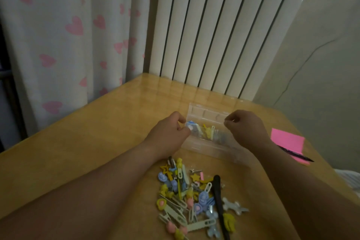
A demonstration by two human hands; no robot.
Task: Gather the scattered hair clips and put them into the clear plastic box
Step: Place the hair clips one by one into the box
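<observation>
Directly beneath the left hand [171, 132], pinched on a blue-and-white clip [190, 125]: clear plastic box [204, 146], part-filled; right hand [247, 128], curled, contents indiscernible, at its far end; loose clip pile [192, 197] nearer the body; release low, inside the walls.

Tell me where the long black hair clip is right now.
In the head view, the long black clip lies on the table's near right, along the right edge of the clip pile.
</observation>
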